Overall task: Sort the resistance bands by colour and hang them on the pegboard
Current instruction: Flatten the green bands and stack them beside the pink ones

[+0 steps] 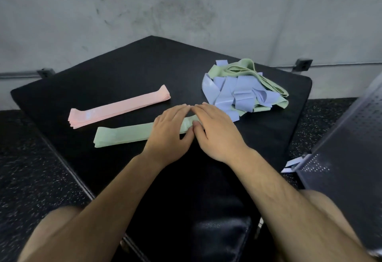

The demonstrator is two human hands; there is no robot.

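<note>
Grey concrete wall (186,9) across the back, dark speckled floor (31,158) on both sides, and in the middle the black padded counter (124,71), one corner pointing at the wall. A thin rail (18,74) runs low along that wall on dark brackets. Over on the right stands the pegboard (341,158), a grey perforated panel, tilted, off the counter's edge; a small white tag (292,165) sits at its lower left corner, too blurred to read. Now the bands: far right on the counter a loose heap (244,90), blue strips tangled over pale green ones, lying just beyond the right hand (217,131). To the left, well apart from the heap, the pink stack (119,106) lies flat, long, neatly layered and set slantwise. Just nearer the person and roughly parallel lies the green stack (124,135), edges lined up, its left end free, its right end under both hands. The left hand (169,133) lies palm down on it, fingers straight and together. The right hand lies flat beside it, fingers stretched out, thumb on the band, the two sets of fingertips almost meeting.
</note>
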